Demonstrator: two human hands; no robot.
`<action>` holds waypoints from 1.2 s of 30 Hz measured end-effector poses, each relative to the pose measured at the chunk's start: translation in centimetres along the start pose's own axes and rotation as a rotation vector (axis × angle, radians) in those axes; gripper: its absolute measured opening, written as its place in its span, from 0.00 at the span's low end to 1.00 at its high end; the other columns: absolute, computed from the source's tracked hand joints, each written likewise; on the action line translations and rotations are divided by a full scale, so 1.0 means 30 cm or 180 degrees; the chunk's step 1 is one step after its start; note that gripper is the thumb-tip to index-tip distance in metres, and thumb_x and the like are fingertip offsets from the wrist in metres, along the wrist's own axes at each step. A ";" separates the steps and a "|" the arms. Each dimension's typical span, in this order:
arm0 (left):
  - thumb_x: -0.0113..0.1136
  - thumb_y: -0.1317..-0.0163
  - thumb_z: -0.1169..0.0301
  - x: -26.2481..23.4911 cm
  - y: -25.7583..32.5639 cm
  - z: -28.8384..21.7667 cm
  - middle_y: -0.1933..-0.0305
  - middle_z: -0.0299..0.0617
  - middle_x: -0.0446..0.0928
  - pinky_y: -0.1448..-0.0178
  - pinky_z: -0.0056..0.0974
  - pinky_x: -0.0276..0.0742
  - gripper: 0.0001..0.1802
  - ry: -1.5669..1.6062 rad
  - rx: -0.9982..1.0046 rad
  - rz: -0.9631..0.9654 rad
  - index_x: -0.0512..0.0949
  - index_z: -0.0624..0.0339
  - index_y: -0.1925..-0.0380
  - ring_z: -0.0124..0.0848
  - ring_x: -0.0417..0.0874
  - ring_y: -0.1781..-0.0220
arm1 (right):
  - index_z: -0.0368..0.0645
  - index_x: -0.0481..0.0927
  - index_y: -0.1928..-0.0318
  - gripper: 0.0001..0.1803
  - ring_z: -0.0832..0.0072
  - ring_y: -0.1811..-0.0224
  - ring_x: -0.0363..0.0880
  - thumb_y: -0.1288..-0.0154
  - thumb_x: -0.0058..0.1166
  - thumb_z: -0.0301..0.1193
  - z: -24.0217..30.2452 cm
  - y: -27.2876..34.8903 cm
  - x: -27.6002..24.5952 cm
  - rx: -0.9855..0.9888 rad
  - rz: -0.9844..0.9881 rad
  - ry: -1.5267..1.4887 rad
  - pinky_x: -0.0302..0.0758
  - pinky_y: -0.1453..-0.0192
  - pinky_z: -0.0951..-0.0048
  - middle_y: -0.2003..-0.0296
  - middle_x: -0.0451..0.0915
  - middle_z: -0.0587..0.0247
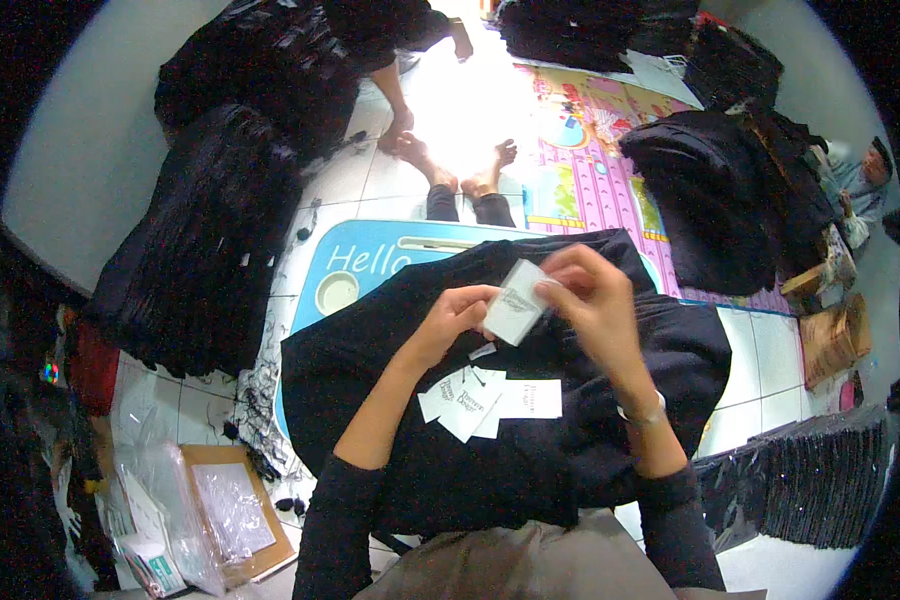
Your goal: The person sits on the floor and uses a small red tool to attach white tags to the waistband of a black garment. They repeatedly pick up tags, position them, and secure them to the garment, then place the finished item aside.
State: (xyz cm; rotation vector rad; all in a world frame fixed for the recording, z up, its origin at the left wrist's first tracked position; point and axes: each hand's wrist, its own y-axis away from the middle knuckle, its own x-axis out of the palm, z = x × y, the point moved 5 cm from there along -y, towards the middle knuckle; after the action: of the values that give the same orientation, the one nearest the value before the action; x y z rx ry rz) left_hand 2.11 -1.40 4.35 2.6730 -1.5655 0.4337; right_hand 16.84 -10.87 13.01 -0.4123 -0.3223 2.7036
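Note:
A white printed tag card (518, 303) is held up above black cloth, tilted, between my two hands; whether it is one card or a thin stack I cannot tell. My left hand (446, 326) pinches its left edge between thumb and fingers. On its upper right side, the thumb and bent fingers of my right hand (598, 302) are closed. Just below, several similar white tags (473, 405) lie fanned and overlapping on the black cloth (420, 490). This cloth spreads over most of a light blue lap table (315, 275) with a round cup recess.
Heaps of black cloth stand left (190, 250) and right (700, 205). Stacked black packets (820, 480) lie lower right, clear-wrapped cardboard (238, 505) lower left. Bare feet (435, 165) extend past the table, beside a colourful mat (600, 200). Another person's arm (390, 90) reaches down at the far left.

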 end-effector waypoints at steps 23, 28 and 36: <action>0.57 0.35 0.68 -0.117 -0.002 0.050 0.60 0.44 0.82 0.54 0.34 0.80 0.15 0.0121 0.0183 -0.1716 0.74 0.66 0.53 0.30 0.84 0.60 | 0.39 0.80 0.72 0.06 0.59 0.69 0.82 0.51 0.64 0.26 0.079 0.160 -0.275 0.0686 0.1102 0.2343 0.76 0.64 0.64 0.73 0.82 0.53; 0.60 0.36 0.66 -0.110 0.003 0.056 0.61 0.39 0.81 0.53 0.31 0.77 0.14 0.0099 0.0002 -0.1528 0.79 0.66 0.57 0.23 0.81 0.60 | 0.37 0.81 0.71 0.06 0.81 0.76 0.78 0.45 0.63 0.27 0.146 -0.043 -0.226 -0.0286 0.0075 0.0883 0.71 0.71 0.77 0.79 0.81 0.60; 0.59 0.35 0.66 -0.083 0.002 0.053 0.62 0.37 0.82 0.56 0.30 0.78 0.14 0.0268 -0.0275 -0.1168 0.79 0.63 0.54 0.23 0.81 0.63 | 0.38 0.84 0.67 0.08 0.83 0.70 0.75 0.45 0.62 0.30 -0.261 -0.189 0.226 0.0497 0.0946 -0.0366 0.70 0.62 0.82 0.73 0.80 0.66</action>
State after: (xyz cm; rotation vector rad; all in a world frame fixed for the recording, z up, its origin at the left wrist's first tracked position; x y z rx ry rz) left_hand 1.27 0.44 2.21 2.7477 -1.0141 0.4433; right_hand 15.33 -1.74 5.67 -0.2782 -0.0840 3.0234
